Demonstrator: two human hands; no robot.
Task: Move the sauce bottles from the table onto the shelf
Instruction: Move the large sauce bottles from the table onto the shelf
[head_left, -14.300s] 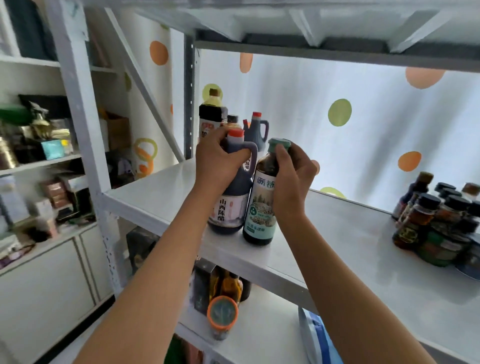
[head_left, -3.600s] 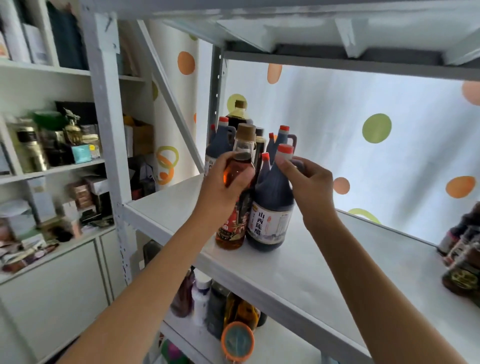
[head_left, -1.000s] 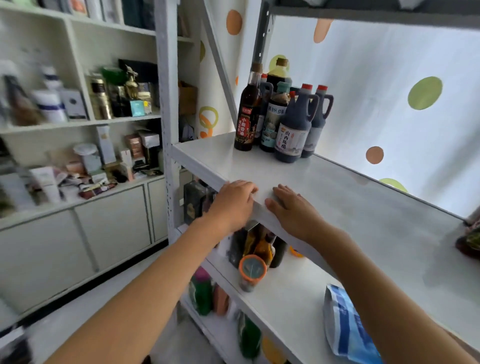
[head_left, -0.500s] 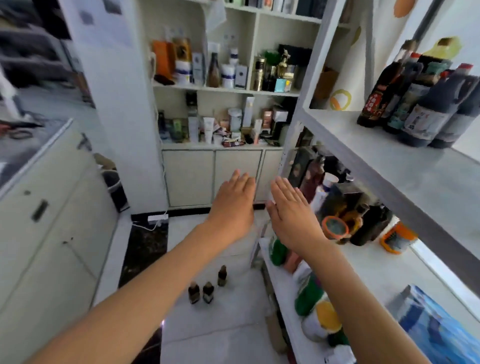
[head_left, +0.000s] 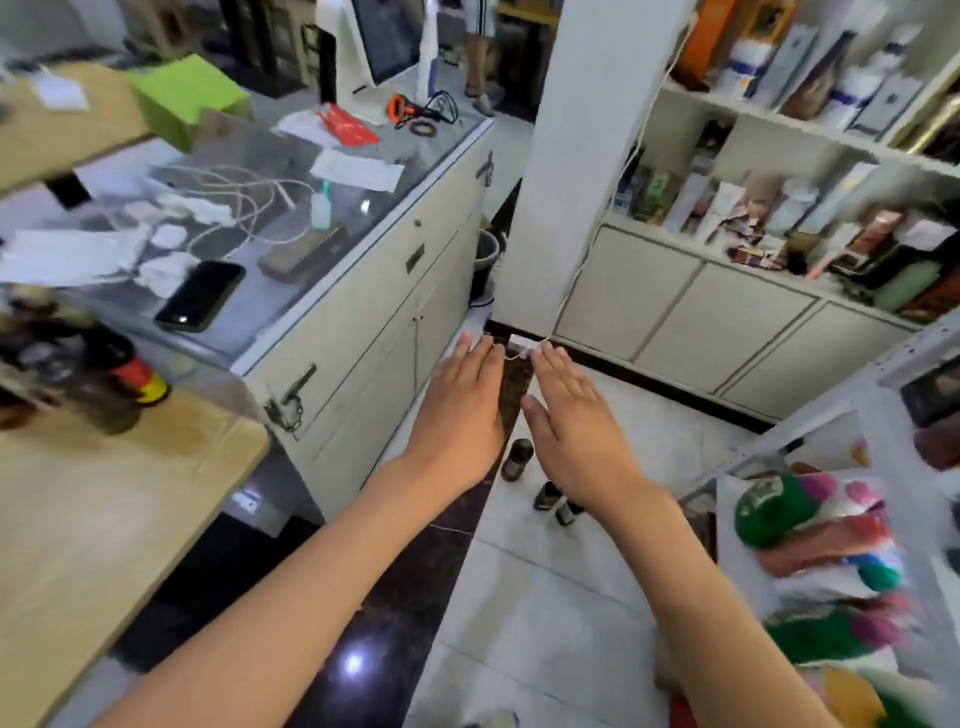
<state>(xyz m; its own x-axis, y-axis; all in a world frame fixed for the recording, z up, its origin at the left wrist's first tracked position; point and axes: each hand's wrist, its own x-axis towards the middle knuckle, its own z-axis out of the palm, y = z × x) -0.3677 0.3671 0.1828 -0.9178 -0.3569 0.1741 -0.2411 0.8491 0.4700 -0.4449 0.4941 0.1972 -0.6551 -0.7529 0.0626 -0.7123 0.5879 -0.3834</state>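
Floor (head_left: 545, 597) between counter (head_left: 363, 312) and shelf (head_left: 883, 374); hands (head_left: 511, 415) flat.

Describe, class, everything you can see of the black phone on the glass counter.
The phone is a slim black slab with rounded corners, lying flat and face up on the glass counter, near its front edge. Its glossy dark screen is off and catches small glints of light. It lies at a slant to the counter's edge. A crumpled white paper lies against its upper left side. Neither hand touches it.

Two bare forearms, sleeveless to the frame edge, ringless fingers
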